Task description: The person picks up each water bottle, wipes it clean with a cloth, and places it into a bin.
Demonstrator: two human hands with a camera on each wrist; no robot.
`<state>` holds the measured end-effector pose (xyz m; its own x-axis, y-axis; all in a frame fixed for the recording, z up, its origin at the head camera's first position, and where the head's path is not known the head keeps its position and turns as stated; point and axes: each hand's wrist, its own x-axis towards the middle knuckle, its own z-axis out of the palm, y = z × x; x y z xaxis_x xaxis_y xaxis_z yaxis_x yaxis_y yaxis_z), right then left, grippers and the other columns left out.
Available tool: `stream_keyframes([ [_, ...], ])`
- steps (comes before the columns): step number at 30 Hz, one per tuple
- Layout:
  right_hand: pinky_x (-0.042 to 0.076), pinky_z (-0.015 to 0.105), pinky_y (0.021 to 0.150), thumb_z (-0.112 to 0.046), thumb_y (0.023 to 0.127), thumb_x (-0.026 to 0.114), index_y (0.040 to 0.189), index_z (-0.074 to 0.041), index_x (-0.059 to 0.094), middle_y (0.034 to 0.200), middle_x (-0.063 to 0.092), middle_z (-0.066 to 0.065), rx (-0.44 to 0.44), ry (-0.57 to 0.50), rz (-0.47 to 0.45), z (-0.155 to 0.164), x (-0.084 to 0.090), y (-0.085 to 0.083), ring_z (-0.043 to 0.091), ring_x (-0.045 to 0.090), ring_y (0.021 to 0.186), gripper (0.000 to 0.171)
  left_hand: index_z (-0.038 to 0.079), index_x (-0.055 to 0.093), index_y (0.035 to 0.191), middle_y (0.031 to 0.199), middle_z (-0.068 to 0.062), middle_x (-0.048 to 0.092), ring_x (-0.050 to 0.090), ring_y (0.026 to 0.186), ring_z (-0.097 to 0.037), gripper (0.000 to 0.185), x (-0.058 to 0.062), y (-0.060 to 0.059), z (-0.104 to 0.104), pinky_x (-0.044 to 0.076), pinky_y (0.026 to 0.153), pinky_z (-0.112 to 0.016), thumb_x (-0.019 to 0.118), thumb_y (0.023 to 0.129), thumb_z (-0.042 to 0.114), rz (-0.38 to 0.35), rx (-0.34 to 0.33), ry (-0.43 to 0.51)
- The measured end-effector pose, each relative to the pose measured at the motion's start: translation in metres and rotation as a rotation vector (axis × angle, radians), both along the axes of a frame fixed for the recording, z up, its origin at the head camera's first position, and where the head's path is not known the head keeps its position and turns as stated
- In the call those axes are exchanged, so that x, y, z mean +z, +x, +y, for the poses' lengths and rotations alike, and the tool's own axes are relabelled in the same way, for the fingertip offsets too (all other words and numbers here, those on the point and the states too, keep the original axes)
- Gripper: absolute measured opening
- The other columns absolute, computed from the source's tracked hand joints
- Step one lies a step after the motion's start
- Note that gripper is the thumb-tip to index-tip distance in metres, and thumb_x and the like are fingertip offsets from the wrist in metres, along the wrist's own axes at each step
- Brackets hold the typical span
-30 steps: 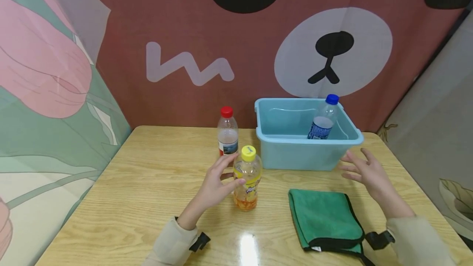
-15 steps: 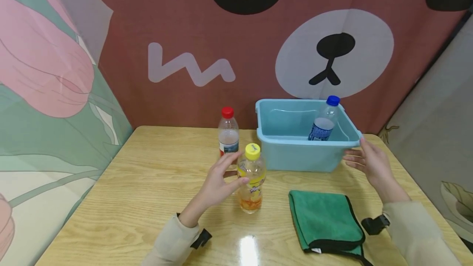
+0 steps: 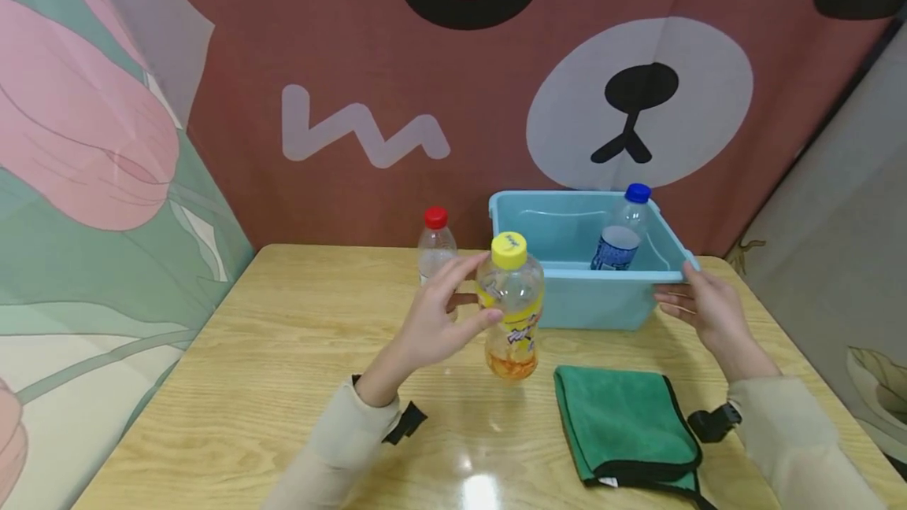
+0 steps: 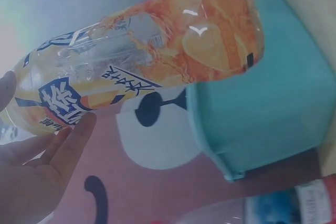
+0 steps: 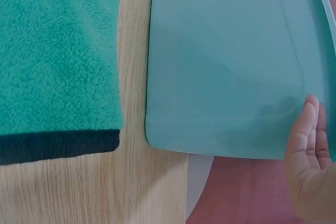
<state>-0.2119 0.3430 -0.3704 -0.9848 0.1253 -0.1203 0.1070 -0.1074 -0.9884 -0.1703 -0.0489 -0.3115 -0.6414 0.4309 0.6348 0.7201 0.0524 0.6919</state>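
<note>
Surface (image 3: 234,384): wooden. Blue bin (image 3: 567,301) at rear; right hand (image 3: 701,309) fingers straight against its right end. Green cloth (image 3: 623,423) in front. Yellow-capped bottle (image 3: 512,305) lifted clear, left hand (image 3: 432,325) fingers curled round it.

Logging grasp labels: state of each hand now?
Left hand: holds the yellow-capped bottle, lifted.
Right hand: open, fingers against the blue bin.

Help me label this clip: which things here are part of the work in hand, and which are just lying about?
In use: yellow-capped bottle, gripped by the left hand clear of the table; blue bin, touched by the right hand.

Lying about: green cloth, red-capped bottle, blue-capped bottle already standing in the bin.
</note>
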Motion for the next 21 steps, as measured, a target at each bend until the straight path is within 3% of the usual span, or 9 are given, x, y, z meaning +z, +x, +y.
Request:
stream_keyframes([
  [5,0.055,0.027,0.062,-0.039,0.093,0.044,0.141,0.010,0.001,0.075,0.066,-0.003,0.000,-0.047,-0.012,-0.011,0.014,0.010,0.012,0.066,0.070,0.081,-0.005,0.040,0.131,0.120,-0.017,0.048,0.051,0.104,-0.024,0.063,0.020,-0.007,0.008,0.053,0.077,-0.027,0.070,0.076,-0.003,0.046,-0.015,-0.006],
  [12,0.055,0.027,0.063,-0.039,0.093,0.044,0.140,0.012,0.001,0.075,0.067,-0.002,0.015,-0.042,0.009,-0.012,0.017,0.012,0.011,0.066,0.070,0.082,-0.006,0.041,0.130,0.117,-0.017,0.050,0.056,0.101,-0.023,0.060,0.051,-0.021,0.022,0.053,0.075,-0.025,0.069,0.077,-0.003,0.116,-0.035,0.005],
  [21,0.055,0.027,0.064,-0.039,0.092,0.046,0.140,0.011,0.005,0.075,0.067,-0.003,-0.002,-0.033,0.010,-0.012,0.017,0.012,0.012,0.066,0.070,0.080,-0.004,0.041,0.132,0.118,-0.014,0.049,0.054,0.102,-0.020,0.057,0.076,-0.044,0.038,0.053,0.075,-0.028,0.067,0.081,0.004,0.089,-0.028,0.009],
])
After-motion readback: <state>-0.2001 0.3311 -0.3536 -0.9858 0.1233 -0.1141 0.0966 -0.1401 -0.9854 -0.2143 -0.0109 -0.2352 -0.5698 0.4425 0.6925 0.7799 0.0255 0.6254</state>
